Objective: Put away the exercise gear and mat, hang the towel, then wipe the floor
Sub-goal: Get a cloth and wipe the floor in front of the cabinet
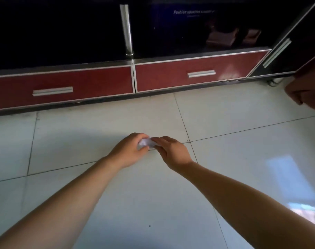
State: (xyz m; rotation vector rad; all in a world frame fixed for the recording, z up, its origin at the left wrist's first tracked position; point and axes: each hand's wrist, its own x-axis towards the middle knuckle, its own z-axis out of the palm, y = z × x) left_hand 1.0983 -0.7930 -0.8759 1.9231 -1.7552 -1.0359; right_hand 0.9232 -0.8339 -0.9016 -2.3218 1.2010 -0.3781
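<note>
Forearms [66,200] stretched forward, we have the fingers of our left hand [128,150] and right hand [173,152] curled together on a small white crumpled wad [145,142], probably tissue, close to the tiled floor [243,159]. So small a wad could shred or slip, smearing rather than wiping; the dark speck [149,226] nearer us may be missed.

This looks like a room in a home, likely a living room. A low media cabinet [99,81] has glossy red drawers [162,76] with silver bar handles [201,73]. Above the drawers are black glass panels [297,42], and in front of the cabinet lie glossy white floor tiles [99,126].
</note>
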